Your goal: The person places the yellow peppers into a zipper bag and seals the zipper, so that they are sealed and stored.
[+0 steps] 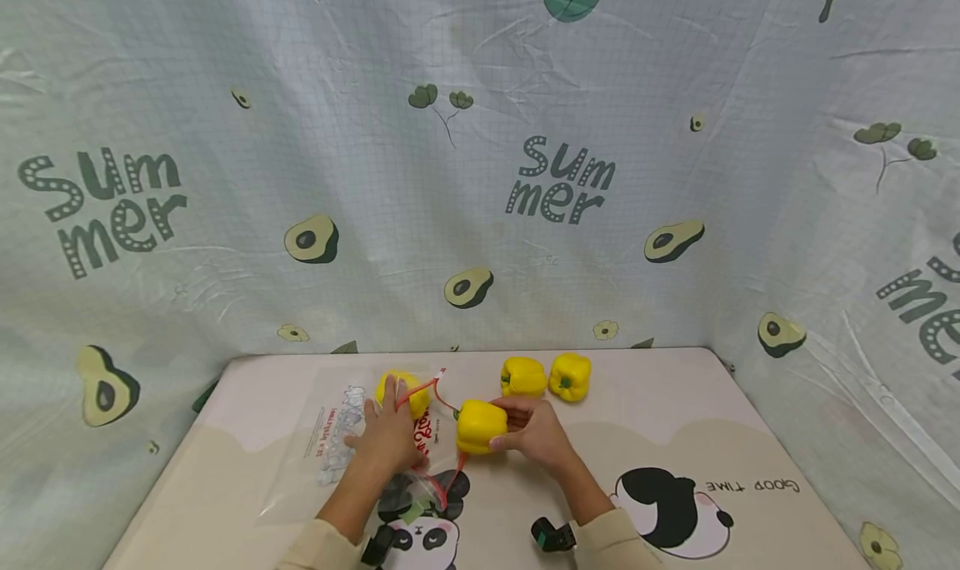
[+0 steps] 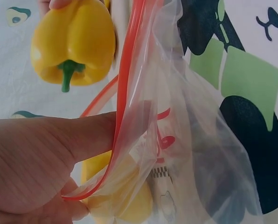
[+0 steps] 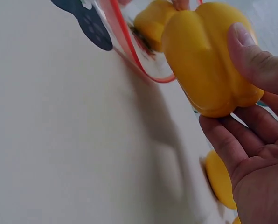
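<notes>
Left hand [image 1: 387, 441] lies spread, thumb just inside the red rim [image 2: 123, 79] of the clear bag [image 1: 341, 437]; right hand [image 1: 538, 428] pinches the held pepper [image 1: 482, 427] between thumb and fingers at the bag's mouth, stem toward 9 o'clock. The bagged pepper [image 1: 417, 405] sits inside at the held one's 10 o'clock, the near loose pepper [image 1: 522, 377] at 1, the far loose pepper [image 1: 570, 377] at 2. Judgement: brace the rim wide with the thumb, lead stem-first toward 9 o'clock, avoid snagging film.
</notes>
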`<state>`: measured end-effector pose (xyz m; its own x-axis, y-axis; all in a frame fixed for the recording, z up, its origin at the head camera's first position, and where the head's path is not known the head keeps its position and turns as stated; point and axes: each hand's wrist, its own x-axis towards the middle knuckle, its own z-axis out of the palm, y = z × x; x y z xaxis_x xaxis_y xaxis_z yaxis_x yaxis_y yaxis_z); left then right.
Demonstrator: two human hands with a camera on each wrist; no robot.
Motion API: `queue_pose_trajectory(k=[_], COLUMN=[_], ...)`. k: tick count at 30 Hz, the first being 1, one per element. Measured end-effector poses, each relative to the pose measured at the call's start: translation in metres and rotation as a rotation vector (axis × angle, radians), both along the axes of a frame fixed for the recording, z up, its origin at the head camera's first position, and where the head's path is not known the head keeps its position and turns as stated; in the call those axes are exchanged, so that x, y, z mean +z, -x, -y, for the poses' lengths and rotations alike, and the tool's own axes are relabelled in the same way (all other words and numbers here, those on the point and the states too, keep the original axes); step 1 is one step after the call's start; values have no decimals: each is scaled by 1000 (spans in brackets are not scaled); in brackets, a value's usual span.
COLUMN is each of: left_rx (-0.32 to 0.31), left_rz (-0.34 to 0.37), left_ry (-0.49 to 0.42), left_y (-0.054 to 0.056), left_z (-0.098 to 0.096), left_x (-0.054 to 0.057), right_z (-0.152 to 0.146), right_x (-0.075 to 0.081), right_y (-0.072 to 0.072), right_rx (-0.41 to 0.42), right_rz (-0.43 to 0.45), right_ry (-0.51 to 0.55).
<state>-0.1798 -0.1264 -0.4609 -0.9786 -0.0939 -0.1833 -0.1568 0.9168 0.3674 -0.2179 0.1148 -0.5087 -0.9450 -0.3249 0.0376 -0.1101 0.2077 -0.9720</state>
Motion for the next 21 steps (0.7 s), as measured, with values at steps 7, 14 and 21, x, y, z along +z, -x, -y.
queue_pose_trajectory(k=[7,14,21], left_rx=[-1,15,0], left_rz=[-1,-9,-17], left_ry=[-22,-46,-53], left_y=[0,-1,-2], left_z=[-1,-3,-2], left_x=[0,1,4], right_z=[15,28,44], right_x=[-3,-2,-5], right_y=[-4,-8,-9], right_rx=[-23,-39,-57], right_rz=[19,18,1], right_ry=[-17,-22,-38])
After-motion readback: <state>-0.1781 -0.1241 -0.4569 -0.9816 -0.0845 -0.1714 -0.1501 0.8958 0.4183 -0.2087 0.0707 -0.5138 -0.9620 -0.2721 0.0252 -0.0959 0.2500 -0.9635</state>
